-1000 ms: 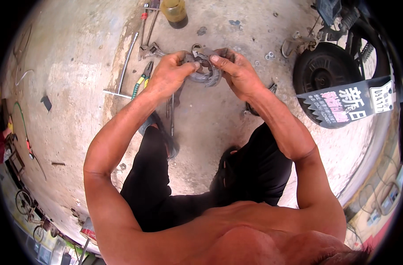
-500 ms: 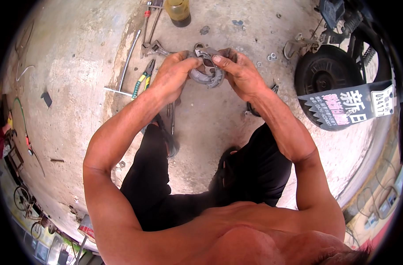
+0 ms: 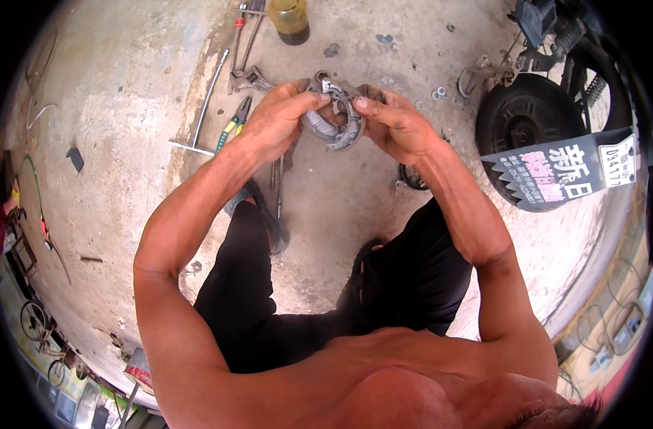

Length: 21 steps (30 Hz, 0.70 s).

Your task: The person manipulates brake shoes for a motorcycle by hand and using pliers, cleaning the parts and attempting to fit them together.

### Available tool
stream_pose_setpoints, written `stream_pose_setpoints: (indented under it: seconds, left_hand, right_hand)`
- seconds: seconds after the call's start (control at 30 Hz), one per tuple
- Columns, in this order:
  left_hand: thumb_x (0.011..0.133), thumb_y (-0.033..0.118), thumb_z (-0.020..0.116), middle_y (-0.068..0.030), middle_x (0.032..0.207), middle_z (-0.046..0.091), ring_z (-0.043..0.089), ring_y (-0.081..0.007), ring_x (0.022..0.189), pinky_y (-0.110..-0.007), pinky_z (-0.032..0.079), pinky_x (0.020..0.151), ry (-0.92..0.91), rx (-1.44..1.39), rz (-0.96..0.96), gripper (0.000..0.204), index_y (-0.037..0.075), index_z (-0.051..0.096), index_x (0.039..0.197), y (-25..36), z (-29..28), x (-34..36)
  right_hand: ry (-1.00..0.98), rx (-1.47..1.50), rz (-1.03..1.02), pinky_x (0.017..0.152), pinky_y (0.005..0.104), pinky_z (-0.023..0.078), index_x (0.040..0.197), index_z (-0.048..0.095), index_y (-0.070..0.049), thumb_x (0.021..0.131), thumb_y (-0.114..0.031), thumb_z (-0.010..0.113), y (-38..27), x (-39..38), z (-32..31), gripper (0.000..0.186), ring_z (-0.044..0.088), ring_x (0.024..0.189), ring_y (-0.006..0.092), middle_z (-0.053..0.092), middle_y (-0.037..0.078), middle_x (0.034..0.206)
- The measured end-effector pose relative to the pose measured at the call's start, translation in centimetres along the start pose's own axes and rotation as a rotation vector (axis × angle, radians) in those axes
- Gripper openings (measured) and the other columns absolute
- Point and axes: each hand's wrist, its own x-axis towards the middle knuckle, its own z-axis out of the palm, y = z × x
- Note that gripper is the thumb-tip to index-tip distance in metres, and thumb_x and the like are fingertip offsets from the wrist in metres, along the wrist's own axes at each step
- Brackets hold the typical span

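Leaning near the left edge is a bicycle point(image 3: 35, 320), small and bent by the lens. To its upper right, a green cord point(image 3: 35, 182) lies on the floor point(image 3: 315, 207), with a dark chip point(image 3: 75, 160) farther right. Next come your tools: the T-wrench point(image 3: 210, 100), its crossbar toward you; the pliers point(image 3: 239, 116), with yellow and green handles, just beside it; and the adjustable wrench point(image 3: 249, 77), near your left knuckles. A thin rod point(image 3: 280, 189) lies below your left wrist.

Your left grip point(image 3: 275, 120) is closed on the left side of the gray ring point(image 3: 332, 136), thumb laid on its upper face; the fingers beneath are largely hidden. The yellowish jar point(image 3: 289, 20) stands beyond, dark at its lower part. The ring is over the floor ahead of your knees, between your two hands, its open middle visible. Your right grip point(image 3: 398, 123) holds the ring's right side, thumb against the edge, fingers curled behind.

To the right of this hand lie pale washers point(image 3: 439, 94). At far right you see the black wheel point(image 3: 523, 118), with the printed flap point(image 3: 548, 175) in front of its lower part and a pale plate point(image 3: 618, 161) on the flap's right end.
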Motion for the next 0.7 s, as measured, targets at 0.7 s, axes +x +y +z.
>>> stream_pose_setpoints:
  seconds: [0.7]
  left_hand:
    - [0.092, 0.016, 0.062, -0.0043, 0.092, 0.067, 0.06, -0.0108, 0.086, -0.03, 0.048, 0.082, 0.016, 0.549, -0.036, 0.024, -0.003, 0.065, 0.107, 1.2, -0.4, -0.4]
  right_hand:
    - [0.013, -0.222, -0.048, 0.087, 0.031, 0.047, 0.11, 0.06, 0.003, 0.087, -0.035, 0.079, 0.8, -1.3, 0.0, 0.048, 0.059, 0.094, 0.0141, 0.065, 0.007, 0.099]
